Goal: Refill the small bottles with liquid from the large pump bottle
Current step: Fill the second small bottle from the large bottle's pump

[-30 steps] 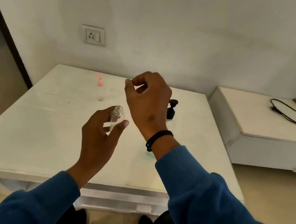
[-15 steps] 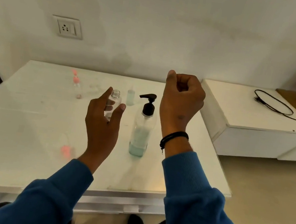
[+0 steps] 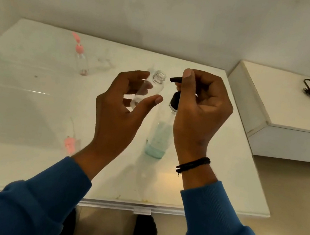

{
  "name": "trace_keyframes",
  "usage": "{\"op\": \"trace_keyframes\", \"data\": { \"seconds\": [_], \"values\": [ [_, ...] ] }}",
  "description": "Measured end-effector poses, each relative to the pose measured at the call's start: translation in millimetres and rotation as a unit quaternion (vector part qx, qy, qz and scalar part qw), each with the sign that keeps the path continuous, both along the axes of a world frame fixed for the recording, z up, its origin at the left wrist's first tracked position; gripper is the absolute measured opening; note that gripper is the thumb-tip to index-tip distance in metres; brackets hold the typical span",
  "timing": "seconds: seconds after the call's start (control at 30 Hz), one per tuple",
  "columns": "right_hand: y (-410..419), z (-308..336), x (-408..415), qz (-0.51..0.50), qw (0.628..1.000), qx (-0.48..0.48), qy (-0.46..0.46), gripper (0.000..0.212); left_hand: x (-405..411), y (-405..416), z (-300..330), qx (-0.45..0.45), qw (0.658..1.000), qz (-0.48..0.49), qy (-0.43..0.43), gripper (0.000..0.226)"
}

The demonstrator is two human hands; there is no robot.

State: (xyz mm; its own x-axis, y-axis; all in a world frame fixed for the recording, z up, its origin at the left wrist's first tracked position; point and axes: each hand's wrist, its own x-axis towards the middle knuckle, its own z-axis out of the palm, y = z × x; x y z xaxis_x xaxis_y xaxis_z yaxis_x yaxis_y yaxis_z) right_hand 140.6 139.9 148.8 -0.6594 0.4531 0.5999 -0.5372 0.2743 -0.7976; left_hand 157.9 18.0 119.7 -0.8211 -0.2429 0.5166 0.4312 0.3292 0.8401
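The large pump bottle (image 3: pixel 159 136) stands upright on the white bench (image 3: pixel 22 97), a little pale blue-green liquid at its base. All places below are taken from it.

Just to its upper left, the left hand (image 3: pixel 118 112) holds a small clear bottle (image 3: pixel 150 88) above the bench. The bottle is uncapped and tilted, its open threaded neck leaning toward the pump's black spout (image 3: pixel 175 79). The thumb curls across its near side and the other fingers (image 3: pixel 134 76) wrap the far side, so the bottle sits pinched between them. Mouth and spout tip are close, apparently not touching.

The right hand (image 3: pixel 201 112) is over the pump head (image 3: pixel 174 100), fingers curled down around it and the thumb upright just behind the spout. The hand hides most of the head, so whether it is pressing is hard to judge. A black band (image 3: pixel 193 165) circles that wrist.

Far to the left of the pump bottle, near the wall, stands another small bottle with a pink sprayer top (image 3: pixel 80 55). To its lower left, a loose pink sprayer cap (image 3: pixel 69 144) lies on the bench.
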Motion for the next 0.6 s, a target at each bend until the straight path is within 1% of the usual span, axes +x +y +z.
{"op": "trace_keyframes", "data": {
  "seconds": [0.1,0.33,0.5,0.6],
  "values": [
    [2,-3,0,-0.003,1.000,-0.001,0.018,0.007,-1,1,4,0.010,1.000,0.005,0.003,0.045],
    [1,-3,1,0.002,1.000,0.004,0.023,0.007,4,3,6,-0.015,1.000,-0.014,0.011,0.048],
    [0,-3,2,0.005,1.000,-0.004,0.027,0.006,6,-5,6,-0.062,0.998,-0.025,0.024,0.050],
    [0,-4,3,0.004,1.000,-0.017,0.020,0.006,3,-14,7,-0.089,0.996,-0.007,0.028,0.048]
  ]
}}
